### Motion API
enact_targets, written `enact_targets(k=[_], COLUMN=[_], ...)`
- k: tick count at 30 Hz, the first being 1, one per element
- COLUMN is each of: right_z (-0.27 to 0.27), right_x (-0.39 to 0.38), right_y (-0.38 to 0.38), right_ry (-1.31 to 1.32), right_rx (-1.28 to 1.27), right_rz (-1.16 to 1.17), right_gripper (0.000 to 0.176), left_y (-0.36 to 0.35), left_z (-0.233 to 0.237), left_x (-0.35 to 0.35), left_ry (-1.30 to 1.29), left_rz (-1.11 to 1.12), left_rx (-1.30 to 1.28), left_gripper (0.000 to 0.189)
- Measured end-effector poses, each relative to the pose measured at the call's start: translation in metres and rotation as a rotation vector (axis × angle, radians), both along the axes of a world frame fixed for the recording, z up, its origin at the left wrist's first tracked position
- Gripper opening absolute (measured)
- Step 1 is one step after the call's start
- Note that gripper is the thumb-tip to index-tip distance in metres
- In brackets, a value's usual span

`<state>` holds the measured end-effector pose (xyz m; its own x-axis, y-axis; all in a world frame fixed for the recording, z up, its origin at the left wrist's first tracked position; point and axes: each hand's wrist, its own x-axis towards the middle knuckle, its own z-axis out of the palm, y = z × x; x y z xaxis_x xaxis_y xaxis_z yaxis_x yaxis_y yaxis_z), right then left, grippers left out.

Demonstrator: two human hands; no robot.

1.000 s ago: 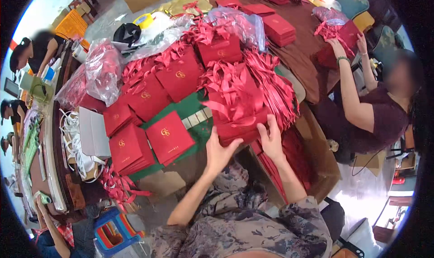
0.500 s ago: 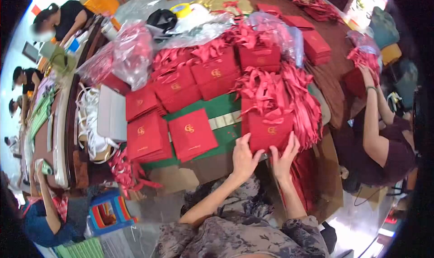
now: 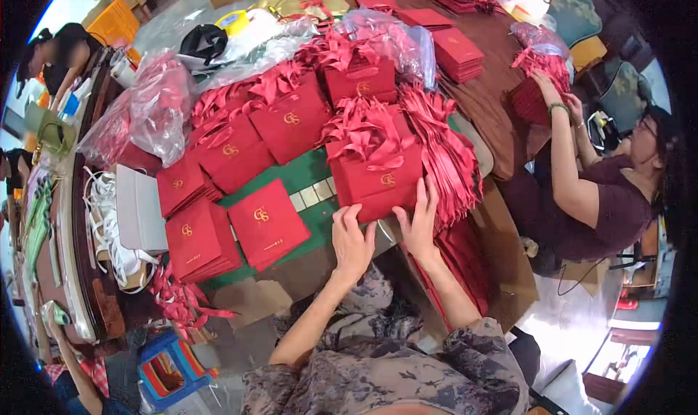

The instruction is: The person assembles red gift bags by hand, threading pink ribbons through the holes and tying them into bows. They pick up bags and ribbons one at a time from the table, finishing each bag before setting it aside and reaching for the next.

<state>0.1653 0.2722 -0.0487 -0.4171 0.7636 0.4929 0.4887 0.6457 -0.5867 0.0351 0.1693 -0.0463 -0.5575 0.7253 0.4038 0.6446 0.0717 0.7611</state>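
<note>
Both my hands grip the near edge of a stack of flat red gift bags (image 3: 378, 179) with a gold logo and red ribbon handles on top. My left hand (image 3: 352, 242) holds its lower left corner, fingers curled over the edge. My right hand (image 3: 419, 222) holds the lower right corner, beside a fan of red ribbon handles (image 3: 447, 150). The stack lies on a green cloth (image 3: 309, 175) near the table's front edge.
Several more stacks of red bags (image 3: 265, 222) (image 3: 196, 240) (image 3: 291, 121) cover the table, with clear plastic wrap (image 3: 149, 102) at the left and white bags (image 3: 138, 211). A person in a maroon top (image 3: 603, 204) handles red bags at the right. Other people stand at far left. A blue stool (image 3: 171, 364) sits below.
The view has shifted and swung back. My hands slid from under the stack to its near corners, and a bag with a gold logo now shows on top.
</note>
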Motion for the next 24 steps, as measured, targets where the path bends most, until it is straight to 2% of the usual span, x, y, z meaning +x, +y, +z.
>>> enact_targets(k=[3,5,7,10,12,14,15,20,22,24], right_z=[-0.006,-0.012,-0.014,-0.010,-0.005,0.003,0.007,0.037,0.043,0.046], right_x=[0.006,0.010,0.013,0.019,0.020,0.018,0.012,-0.037,-0.062,-0.088], right_y=[-0.003,-0.005,-0.008,-0.010,-0.014,-0.021,-0.027,-0.067,-0.084,-0.093], right_ry=[0.007,0.006,0.008,0.007,-0.018,-0.002,0.018,-0.014,-0.037,-0.106], right_rx=[0.090,0.097,0.105,0.088,0.136,0.195,0.195,0.116,-0.037,-0.080], right_rz=[-0.016,-0.020,-0.022,-0.036,-0.090,-0.068,-0.024,0.324,0.420,0.403], right_gripper=[0.081,0.080,0.080,0.078,0.074,0.055,0.049,0.032,0.036,0.040], left_y=[-0.007,-0.009,-0.011,-0.013,-0.019,-0.031,-0.040,-0.105,-0.128,-0.145], left_z=[-0.003,-0.001,-0.001,-0.002,-0.001,0.009,0.012,0.027,0.038,0.033], left_x=[0.003,0.006,0.006,0.009,0.009,0.004,0.003,-0.038,-0.058,-0.072], left_ry=[0.013,-0.010,0.073,0.025,-0.005,0.079,-0.018,0.146,0.200,0.208], left_rz=[-0.003,0.002,-0.003,-0.006,-0.013,-0.020,-0.023,0.260,0.346,0.410], left_rx=[-0.002,0.004,0.000,0.016,0.009,-0.001,-0.004,-0.080,-0.157,-0.173], left_gripper=[0.059,0.058,0.061,0.059,0.057,0.053,0.052,0.052,0.054,0.055])
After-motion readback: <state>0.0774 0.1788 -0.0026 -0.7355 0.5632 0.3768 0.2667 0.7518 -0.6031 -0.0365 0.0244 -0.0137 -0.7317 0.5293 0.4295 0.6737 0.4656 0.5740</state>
